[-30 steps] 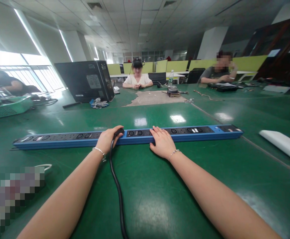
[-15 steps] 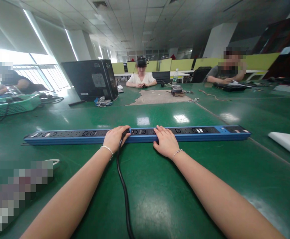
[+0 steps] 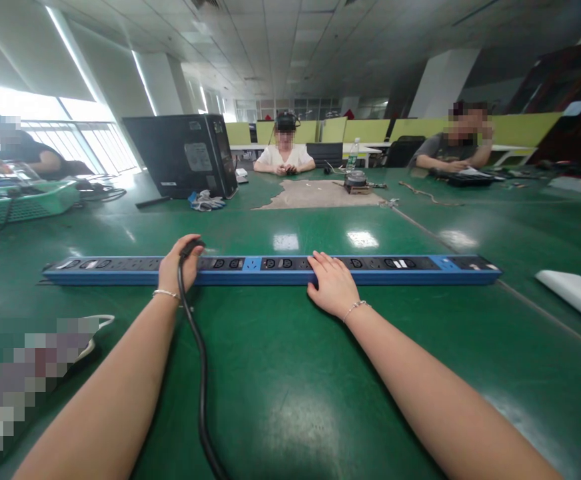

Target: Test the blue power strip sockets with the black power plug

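Note:
A long blue power strip (image 3: 295,281) with black socket panels lies across the green table (image 3: 290,367) in front of me. My left hand (image 3: 176,263) is closed around the black plug (image 3: 190,249) of a cable, over the strip's left half. I cannot tell whether the plug touches the strip. Its thick black cord (image 3: 202,387) drops from the hand toward the table's near edge. My right hand (image 3: 333,283) grips the strip right of its middle, fingers over the top and thumb at the front side. Several sockets face up; those behind my hands are hidden.
A black computer case (image 3: 180,157) stands at the back left, gloves (image 3: 206,201) beside it. A green basket (image 3: 35,207) is far left, a white object (image 3: 573,297) at right. Three people sit around the table. A bottle (image 3: 353,157) stands at the back.
My left hand has moved left along the strip with the plug and cord, uncovering a blue socket section near the middle. My right hand has stayed in place.

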Available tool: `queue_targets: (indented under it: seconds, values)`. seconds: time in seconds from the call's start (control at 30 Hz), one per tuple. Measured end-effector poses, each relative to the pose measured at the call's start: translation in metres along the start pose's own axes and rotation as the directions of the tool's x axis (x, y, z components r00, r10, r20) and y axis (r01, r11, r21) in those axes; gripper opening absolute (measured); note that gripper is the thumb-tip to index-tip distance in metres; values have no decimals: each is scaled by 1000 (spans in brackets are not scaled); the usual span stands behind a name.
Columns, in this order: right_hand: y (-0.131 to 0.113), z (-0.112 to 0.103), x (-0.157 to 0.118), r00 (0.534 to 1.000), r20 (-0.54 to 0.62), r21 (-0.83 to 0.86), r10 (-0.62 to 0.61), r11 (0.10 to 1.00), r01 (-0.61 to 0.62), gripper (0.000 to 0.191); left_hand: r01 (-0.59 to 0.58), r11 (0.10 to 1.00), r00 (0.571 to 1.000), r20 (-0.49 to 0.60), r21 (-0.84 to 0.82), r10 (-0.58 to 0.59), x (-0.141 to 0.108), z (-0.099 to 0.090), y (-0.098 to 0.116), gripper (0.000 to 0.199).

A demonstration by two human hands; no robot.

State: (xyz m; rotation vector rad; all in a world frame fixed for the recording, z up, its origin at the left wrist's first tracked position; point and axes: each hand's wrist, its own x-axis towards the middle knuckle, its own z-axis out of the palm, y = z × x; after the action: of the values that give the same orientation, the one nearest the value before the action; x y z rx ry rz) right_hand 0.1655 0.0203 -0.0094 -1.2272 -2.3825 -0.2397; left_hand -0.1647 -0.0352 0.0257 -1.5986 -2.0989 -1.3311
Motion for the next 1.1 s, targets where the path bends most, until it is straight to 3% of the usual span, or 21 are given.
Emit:
queue_targets:
  seconds: [0.1, 0.2, 0.47, 0.63, 1.1]
  values:
    - [0, 0, 0, 1000, 2, -3, 2, 1000, -2, 57, 23, 999, 992, 120, 42, -28, 2, -9, -34, 36]
    - [0, 0, 0, 1000, 8, 0, 1, 1000, -1, 57, -19, 998, 984, 178, 56, 9, 2, -8, -47, 38]
    - [0, -1, 0, 1000, 14, 4, 4, 1000, -4, 58, -158, 978, 947, 302, 139, 110, 3, -6, -44, 41]
    - [0, -1, 0, 1000, 19, 8, 7, 1000, -7, 57, -231, 957, 936, 308, 176, 169, -1, -5, -39, 40]
    - [-1, -1, 1, 1000, 11, 9, 13, 1000, -13, 56, -268, 954, 931, 290, 134, 221, -9, -4, -38, 36]
